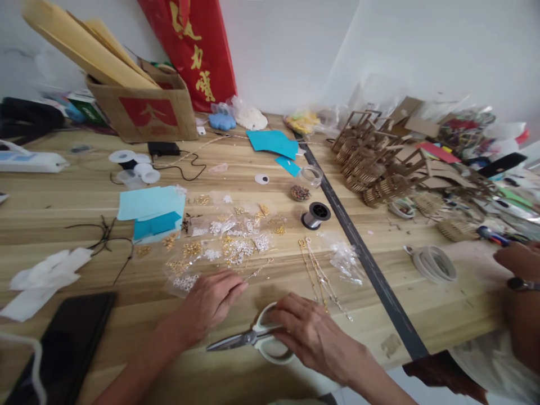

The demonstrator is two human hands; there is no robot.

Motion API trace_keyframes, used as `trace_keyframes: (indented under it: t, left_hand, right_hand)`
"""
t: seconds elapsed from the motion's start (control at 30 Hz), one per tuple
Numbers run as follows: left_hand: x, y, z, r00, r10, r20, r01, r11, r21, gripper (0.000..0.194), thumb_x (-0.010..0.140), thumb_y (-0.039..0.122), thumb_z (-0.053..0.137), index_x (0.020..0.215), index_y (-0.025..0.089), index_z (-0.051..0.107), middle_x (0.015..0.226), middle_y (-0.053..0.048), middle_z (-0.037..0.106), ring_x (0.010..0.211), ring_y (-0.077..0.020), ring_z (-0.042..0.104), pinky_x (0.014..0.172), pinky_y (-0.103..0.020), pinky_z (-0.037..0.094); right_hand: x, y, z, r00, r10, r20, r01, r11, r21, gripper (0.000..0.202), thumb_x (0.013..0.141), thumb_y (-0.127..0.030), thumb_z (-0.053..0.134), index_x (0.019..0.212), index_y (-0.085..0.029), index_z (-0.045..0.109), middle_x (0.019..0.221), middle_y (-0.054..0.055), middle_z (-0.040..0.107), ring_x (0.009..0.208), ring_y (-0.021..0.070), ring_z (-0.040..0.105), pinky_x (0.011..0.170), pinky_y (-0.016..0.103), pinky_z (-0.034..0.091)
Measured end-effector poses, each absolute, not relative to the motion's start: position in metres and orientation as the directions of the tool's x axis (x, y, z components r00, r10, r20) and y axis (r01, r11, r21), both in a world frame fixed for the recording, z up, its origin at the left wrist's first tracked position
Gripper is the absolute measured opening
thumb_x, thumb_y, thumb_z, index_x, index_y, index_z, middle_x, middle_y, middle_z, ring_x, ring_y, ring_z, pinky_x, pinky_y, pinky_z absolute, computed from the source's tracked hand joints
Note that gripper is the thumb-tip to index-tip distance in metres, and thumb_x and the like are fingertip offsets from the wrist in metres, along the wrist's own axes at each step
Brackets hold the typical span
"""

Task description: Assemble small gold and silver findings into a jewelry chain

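Observation:
My right hand [306, 332] has its fingers closed on the pale handle of a pair of scissors [247, 338], which lies low over the table with its blades pointing left. My left hand [211, 301] is palm down with the fingers curled together. A short chain [258, 270] with a small ring at its far end runs out from those fingertips; the near end is hidden. Beyond the left hand lie small clear bags of gold and silver jewellery findings [238, 247]. Several gold and silver chains [314, 264] lie stretched out beyond the right hand.
A wire spool [316, 215] and a jar of beads [300, 193] stand farther back. At left are a phone [63, 343] and blue cards [145, 203]. Brown slatted wooden pieces [371, 163] are piled at right. Another person's hand [518, 260] is at the right edge.

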State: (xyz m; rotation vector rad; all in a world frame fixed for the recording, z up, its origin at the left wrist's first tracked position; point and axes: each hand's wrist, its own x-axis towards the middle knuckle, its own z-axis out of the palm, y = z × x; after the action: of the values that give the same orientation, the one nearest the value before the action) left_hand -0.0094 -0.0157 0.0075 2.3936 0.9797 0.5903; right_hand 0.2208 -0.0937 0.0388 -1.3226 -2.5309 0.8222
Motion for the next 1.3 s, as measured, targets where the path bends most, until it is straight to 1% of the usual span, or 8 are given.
trace_keyframes:
  t: [0.1, 0.2, 0.3, 0.47, 0.63, 0.8, 0.93, 1.3]
  left_hand:
    - [-0.012, -0.015, 0.007, 0.631, 0.719, 0.291, 0.483, -0.658, 0.578, 0.028, 0.097, 0.021, 0.041, 0.073, 0.016, 0.055, 0.068, 0.0, 0.057, 0.064, -0.0125, 0.053, 0.062, -0.025, 0.037]
    - [-0.016, -0.015, 0.011, 0.611, 0.699, 0.371, 0.463, -0.696, 0.549, 0.024, 0.095, 0.018, 0.043, 0.073, 0.016, 0.054, 0.067, 0.0, 0.055, 0.064, -0.0121, 0.051, 0.063, -0.025, 0.037]
    - [-0.02, -0.016, 0.015, 0.578, 0.687, 0.44, 0.476, -0.722, 0.502, 0.028, 0.094, 0.017, 0.046, 0.066, 0.017, 0.048, 0.06, 0.002, 0.048, 0.058, -0.0112, 0.046, 0.059, -0.024, 0.035]
    - [-0.019, -0.015, 0.012, 0.536, 0.647, 0.543, 0.471, -0.762, 0.443, 0.034, 0.091, 0.013, 0.047, 0.059, 0.018, 0.04, 0.054, 0.004, 0.038, 0.051, -0.0103, 0.037, 0.053, -0.025, 0.029]
    - [-0.014, -0.012, 0.0, 0.551, 0.63, 0.547, 0.466, -0.777, 0.424, 0.033, 0.091, 0.011, 0.047, 0.06, 0.018, 0.039, 0.054, 0.004, 0.039, 0.051, -0.0104, 0.036, 0.052, -0.025, 0.028]
    - [-0.011, -0.013, -0.009, 0.561, 0.629, 0.538, 0.464, -0.777, 0.425, 0.034, 0.092, 0.012, 0.047, 0.059, 0.019, 0.041, 0.054, 0.003, 0.042, 0.05, -0.0103, 0.038, 0.052, -0.025, 0.029]
    - [-0.008, -0.017, -0.012, 0.592, 0.637, 0.494, 0.465, -0.771, 0.436, 0.032, 0.093, 0.013, 0.045, 0.061, 0.018, 0.044, 0.055, 0.002, 0.045, 0.052, -0.0112, 0.04, 0.053, -0.026, 0.029]
    - [-0.006, -0.02, -0.015, 0.633, 0.604, 0.484, 0.457, -0.796, 0.397, 0.031, 0.093, 0.014, 0.045, 0.063, 0.018, 0.047, 0.056, 0.002, 0.048, 0.053, -0.0124, 0.043, 0.053, -0.027, 0.03]
  right_hand:
    - [0.214, -0.09, 0.039, -0.644, 0.76, -0.09, 0.686, 0.522, -0.507, 0.016, 0.096, -0.023, 0.047, 0.106, -0.019, 0.059, 0.097, 0.006, 0.062, 0.092, 0.0196, 0.057, 0.081, 0.032, 0.046]
    - [0.214, -0.086, 0.041, -0.676, 0.735, -0.058, 0.636, 0.541, -0.551, 0.016, 0.097, -0.024, 0.047, 0.105, -0.019, 0.06, 0.099, 0.005, 0.062, 0.093, 0.0185, 0.057, 0.082, 0.03, 0.046]
    - [0.227, -0.081, 0.039, -0.577, 0.817, -0.029, 0.678, 0.458, -0.575, 0.017, 0.098, -0.022, 0.045, 0.102, -0.019, 0.06, 0.095, 0.005, 0.061, 0.088, 0.0167, 0.059, 0.078, 0.027, 0.046]
    - [0.263, -0.079, 0.024, -0.237, 0.97, 0.05, 0.903, 0.239, -0.357, 0.012, 0.092, -0.013, 0.047, 0.085, -0.019, 0.055, 0.081, 0.003, 0.058, 0.074, 0.0177, 0.057, 0.064, 0.028, 0.042]
    - [0.28, -0.088, 0.007, -0.152, 0.984, 0.091, 0.974, 0.165, -0.157, 0.014, 0.088, -0.013, 0.049, 0.077, -0.021, 0.047, 0.071, 0.0, 0.056, 0.063, 0.0173, 0.057, 0.056, 0.028, 0.035]
    - [0.276, -0.091, -0.004, -0.144, 0.983, 0.116, 0.985, 0.153, -0.073, 0.016, 0.084, -0.007, 0.044, 0.077, -0.021, 0.046, 0.07, 0.001, 0.058, 0.061, 0.0167, 0.059, 0.056, 0.027, 0.034]
    - [0.27, -0.086, -0.004, -0.143, 0.981, 0.131, 0.986, 0.153, -0.07, 0.02, 0.085, -0.006, 0.041, 0.074, -0.021, 0.045, 0.067, 0.001, 0.058, 0.057, 0.0161, 0.059, 0.053, 0.027, 0.033]
    - [0.246, -0.084, 0.004, -0.211, 0.977, 0.032, 0.955, 0.213, -0.207, 0.018, 0.086, -0.007, 0.048, 0.076, -0.021, 0.045, 0.071, -0.001, 0.058, 0.062, 0.0162, 0.06, 0.056, 0.027, 0.035]
